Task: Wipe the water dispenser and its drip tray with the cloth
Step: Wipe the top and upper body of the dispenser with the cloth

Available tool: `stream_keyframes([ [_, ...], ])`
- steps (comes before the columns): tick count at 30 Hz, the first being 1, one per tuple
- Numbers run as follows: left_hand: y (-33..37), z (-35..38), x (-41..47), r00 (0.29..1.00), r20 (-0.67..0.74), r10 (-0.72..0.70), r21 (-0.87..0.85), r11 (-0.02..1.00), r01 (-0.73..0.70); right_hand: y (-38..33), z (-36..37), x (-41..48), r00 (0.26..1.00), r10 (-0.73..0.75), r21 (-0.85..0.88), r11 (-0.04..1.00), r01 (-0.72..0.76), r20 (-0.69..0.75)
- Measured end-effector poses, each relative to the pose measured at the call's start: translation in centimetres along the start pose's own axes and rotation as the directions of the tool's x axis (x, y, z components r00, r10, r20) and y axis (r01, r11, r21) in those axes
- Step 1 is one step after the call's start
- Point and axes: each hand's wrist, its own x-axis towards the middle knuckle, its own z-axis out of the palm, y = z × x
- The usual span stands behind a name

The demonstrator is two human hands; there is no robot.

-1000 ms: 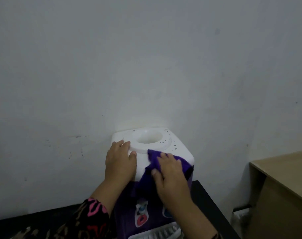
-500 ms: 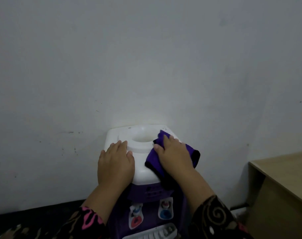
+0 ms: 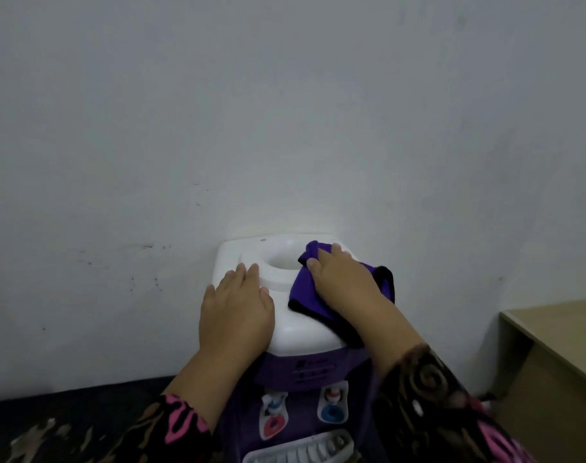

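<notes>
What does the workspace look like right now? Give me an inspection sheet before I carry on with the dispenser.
Surface: dark tabletop under the dispenser, partly hidden by patterned sleeves.
Job's things: white-topped purple water dispenser against the wall, no bottle in its round well; purple cloth with black edge on the top's right side; white slotted drip tray at the bottom edge, not yet touched.
Clutter: nothing seen.
Grippers: left hand flat on the top's left side; right hand pressing the cloth beside the well's rim.
Cables: nothing seen.
Surroundings: scuffed grey-white wall behind; light wooden cabinet to the right.
</notes>
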Motion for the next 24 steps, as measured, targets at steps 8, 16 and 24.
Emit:
stream_keyframes([
  [8,-0.2,0.5,-0.1,1.000,0.029,-0.008,0.026,1.000,0.008,2.5,-1.3,4.2,0.967,0.199,0.117,0.969,-0.218,0.156],
  [16,0.0,0.4,0.2,0.998,0.053,-0.037,0.026,0.999,0.035,3.4,-1.0,10.1,0.951,0.108,0.139,0.978,-0.153,0.291],
  [24,0.3,0.1,0.1,0.994,0.086,-0.068,0.045,0.997,0.065,0.7,-0.4,-0.1,0.994,0.100,0.035,0.994,-0.101,0.042],
])
